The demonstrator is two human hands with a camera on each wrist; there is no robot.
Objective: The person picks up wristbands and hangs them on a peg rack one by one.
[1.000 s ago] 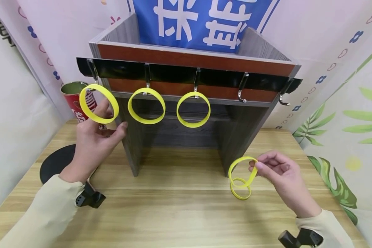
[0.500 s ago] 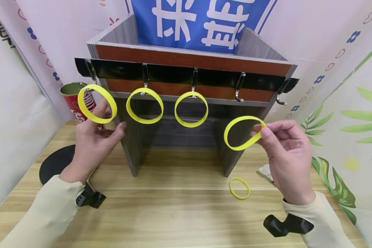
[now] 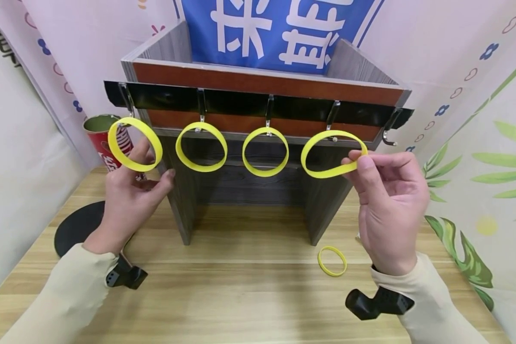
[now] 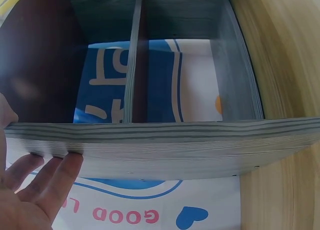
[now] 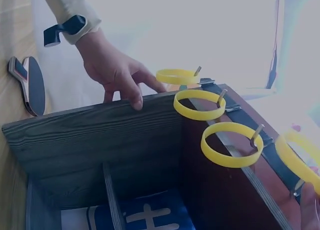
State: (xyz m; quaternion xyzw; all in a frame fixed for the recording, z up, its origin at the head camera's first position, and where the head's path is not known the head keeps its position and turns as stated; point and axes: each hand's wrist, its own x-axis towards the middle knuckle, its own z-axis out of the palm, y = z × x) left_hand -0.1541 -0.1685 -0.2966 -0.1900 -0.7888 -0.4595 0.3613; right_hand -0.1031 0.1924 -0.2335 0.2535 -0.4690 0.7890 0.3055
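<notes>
In the head view my right hand (image 3: 391,205) pinches a yellow silicone wristband (image 3: 324,175) between thumb and fingers at its right side. The band's upper part lies at the tip of the fourth hook (image 3: 333,117). Three more wristbands hang from the hooks to the left; the nearest to the held one is the third wristband (image 3: 264,173). My left hand (image 3: 131,193) grips the left side panel of the grey wooden shelf (image 3: 178,200). In the left wrist view its fingers (image 4: 60,177) press the panel's outer face, with the thumb on the inner side.
One wristband (image 3: 338,274) lies on the table (image 3: 241,296). At the far right of the black hook rail (image 3: 241,100) is a bare hook (image 3: 388,136). A red can (image 3: 101,145) and a table tennis paddle (image 5: 36,87) are left of the shelf. Printed cloth (image 3: 490,143) hangs around.
My right hand has lifted the wristband from low over the table up to the fourth hook, moving slightly left at the end. The left hand stays on the panel.
</notes>
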